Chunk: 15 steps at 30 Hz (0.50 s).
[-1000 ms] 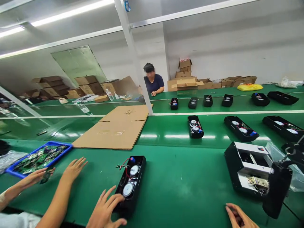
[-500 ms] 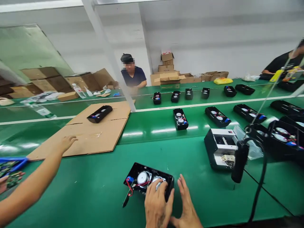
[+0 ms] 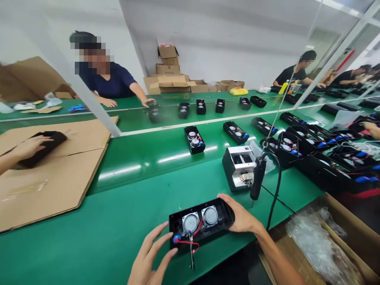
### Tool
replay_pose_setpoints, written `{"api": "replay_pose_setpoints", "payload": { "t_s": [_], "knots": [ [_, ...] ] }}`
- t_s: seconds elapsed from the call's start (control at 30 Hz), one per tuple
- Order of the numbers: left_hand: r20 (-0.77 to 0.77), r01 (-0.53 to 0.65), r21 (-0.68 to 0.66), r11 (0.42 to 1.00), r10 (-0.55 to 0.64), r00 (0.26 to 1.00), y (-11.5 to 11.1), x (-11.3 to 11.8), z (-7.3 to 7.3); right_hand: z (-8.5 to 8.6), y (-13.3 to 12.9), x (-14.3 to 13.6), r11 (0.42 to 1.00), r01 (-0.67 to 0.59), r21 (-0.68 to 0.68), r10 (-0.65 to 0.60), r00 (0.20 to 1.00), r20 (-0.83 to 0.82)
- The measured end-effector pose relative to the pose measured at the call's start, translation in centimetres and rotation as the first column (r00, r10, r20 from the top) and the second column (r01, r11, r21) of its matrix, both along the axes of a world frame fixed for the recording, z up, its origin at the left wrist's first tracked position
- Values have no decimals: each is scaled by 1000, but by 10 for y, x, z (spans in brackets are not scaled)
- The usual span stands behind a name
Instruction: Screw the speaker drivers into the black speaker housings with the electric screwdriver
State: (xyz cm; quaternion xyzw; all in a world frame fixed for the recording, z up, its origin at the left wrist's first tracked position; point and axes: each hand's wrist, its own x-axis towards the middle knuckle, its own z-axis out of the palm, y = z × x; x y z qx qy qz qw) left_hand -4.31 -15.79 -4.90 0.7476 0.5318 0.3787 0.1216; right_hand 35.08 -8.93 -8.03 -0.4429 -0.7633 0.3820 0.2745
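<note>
Clock centred on black speaker casing (image 3: 185,237). Cardboard sheet (image 3: 71,170) at ten o'clock, co-worker's hand (image 3: 32,147) over blurred dark casing (image 3: 44,152) on it. Left hand (image 3: 151,255) at eight, open, fingers curved around casing's left end; contact unclear. Speaker casing between hands, two round speakers (image 3: 200,219) facing up, red wires (image 3: 194,243) at seven. Right hand (image 3: 240,217) grips its right end, three o'clock. White-and-black machine (image 3: 233,174) at one, hanging black screwdriver (image 3: 258,178) at two.

Right fingers (image 3: 228,199) hold a black speaker box (image 3: 205,232), left fingers (image 3: 162,241) at its other end.
</note>
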Motion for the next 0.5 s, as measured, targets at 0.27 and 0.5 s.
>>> {"api": "replay_pose_setpoints", "payload": {
  "t_s": [0.27, 0.5],
  "knots": [
    [150, 137, -260, 956, -100, 984, 27, -9, -44, 5, -82, -29, 860, 377, 343, -302, 919, -252],
    [173, 173, -248, 953, -132, 976, 33, -3, -49, -23, -127, -133, 864, 217, -453, -338, 919, -203]
  ]
}}
